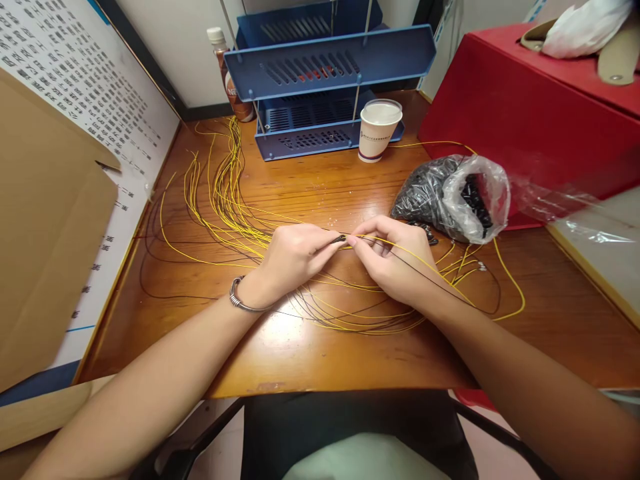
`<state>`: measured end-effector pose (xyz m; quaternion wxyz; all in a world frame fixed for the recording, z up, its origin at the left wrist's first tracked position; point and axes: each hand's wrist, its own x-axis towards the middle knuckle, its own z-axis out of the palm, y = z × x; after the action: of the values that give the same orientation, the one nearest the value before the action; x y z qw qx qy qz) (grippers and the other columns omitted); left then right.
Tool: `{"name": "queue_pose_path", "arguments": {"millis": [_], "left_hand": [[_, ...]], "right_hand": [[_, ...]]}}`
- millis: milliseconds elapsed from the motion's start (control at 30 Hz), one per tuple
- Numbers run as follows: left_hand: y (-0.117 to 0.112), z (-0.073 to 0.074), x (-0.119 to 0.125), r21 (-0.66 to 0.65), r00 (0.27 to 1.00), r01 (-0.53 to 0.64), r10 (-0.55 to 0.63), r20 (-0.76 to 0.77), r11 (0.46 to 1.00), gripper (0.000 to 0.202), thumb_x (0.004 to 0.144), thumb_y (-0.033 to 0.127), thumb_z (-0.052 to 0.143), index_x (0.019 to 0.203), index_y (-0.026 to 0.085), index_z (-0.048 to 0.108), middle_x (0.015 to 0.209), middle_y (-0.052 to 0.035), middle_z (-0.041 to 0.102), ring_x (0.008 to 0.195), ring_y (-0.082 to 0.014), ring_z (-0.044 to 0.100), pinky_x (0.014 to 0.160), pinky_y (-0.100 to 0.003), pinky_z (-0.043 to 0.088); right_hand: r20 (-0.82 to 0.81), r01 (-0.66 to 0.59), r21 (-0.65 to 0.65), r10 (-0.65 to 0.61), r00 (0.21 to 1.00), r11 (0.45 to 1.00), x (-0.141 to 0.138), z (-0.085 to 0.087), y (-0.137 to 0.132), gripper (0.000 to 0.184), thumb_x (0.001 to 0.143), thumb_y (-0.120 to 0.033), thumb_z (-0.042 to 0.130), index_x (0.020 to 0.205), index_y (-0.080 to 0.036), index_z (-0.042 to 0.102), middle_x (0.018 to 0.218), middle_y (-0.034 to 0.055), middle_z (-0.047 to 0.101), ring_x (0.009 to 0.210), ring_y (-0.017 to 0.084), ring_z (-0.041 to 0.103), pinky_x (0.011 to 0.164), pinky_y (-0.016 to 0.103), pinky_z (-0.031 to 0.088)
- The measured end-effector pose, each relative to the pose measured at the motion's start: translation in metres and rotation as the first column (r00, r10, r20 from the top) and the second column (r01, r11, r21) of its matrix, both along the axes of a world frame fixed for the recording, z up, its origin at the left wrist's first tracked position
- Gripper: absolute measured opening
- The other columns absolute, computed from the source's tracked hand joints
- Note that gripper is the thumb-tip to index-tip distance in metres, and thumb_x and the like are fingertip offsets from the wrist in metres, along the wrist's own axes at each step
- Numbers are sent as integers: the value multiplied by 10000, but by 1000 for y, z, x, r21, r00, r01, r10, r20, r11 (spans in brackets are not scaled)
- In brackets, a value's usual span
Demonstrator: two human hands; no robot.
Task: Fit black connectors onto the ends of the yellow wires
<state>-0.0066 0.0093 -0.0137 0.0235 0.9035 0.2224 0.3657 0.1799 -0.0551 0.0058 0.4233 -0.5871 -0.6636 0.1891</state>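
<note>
Wires, thin, yellow and dark, form a loose bundle: splayed at the far left, gathered toward the centre, bowed in slack curves on the near side, with looping lengths at right. Black piece, small and narrow, held roughly crosswise at centre.

Left forearm: enters at the lower left, slanting up toward the centre.
Left hand: back upward, fingers extended rightward in a thumb-and-index pinch.
Right forearm: enters at the lower right, slanting up and leftward.
Right hand: thumb and index tips pinched together.
Gap between hands: narrow, their pinching tips just beside each other.
</note>
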Motion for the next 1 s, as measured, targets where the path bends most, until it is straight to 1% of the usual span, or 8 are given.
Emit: {"name": "queue_pose_path", "arguments": {"millis": [133,300,500,767,1000], "left_hand": [[0,0,1,-7,1000,21,-21,13,1000,225,967,259,612,847,138,759,756,-62,772,650,-142,717,628,-221,535],[-1,0,3,1,998,36,-36,47,999,170,939,234,647,872,129,763,726,-49,769,597,-141,701,585,-221,517],[-1,1,2,-14,999,22,-22,28,1000,176,929,227,646,838,125,756,693,-41,755,571,-134,685,564,-217,496],[-3,1,3,-38,997,58,-56,44,998,131,920,203,653,915,138,767,764,-44,784,610,-129,711,591,-206,511],[-2,-1,3,-21,997,57,-56,47,998,130,919,202,656,913,138,768,769,-48,786,630,-143,727,602,-216,528]], "right_hand": [[-18,2,-16,-2,1000,1000,0,1,0,108,850,-247,658,776,-172,682,555,-50,564,474,83,439,587,271,389],[-43,-11,-56,8,999,998,0,2,0,123,847,-248,647,756,-167,661,564,-46,565,480,80,440,571,265,378],[-53,-28,-85,23,998,996,-1,1,0,130,845,-259,637,749,-172,644,572,-41,560,489,86,446,555,263,369],[-59,4,-66,-8,998,998,-3,1,1,123,842,-262,634,753,-178,648,571,-38,558,492,91,438,562,268,371],[-52,-5,-97,0,999,995,-3,1,0,131,835,-266,634,744,-171,638,559,-38,553,478,87,432,534,261,356]]}}
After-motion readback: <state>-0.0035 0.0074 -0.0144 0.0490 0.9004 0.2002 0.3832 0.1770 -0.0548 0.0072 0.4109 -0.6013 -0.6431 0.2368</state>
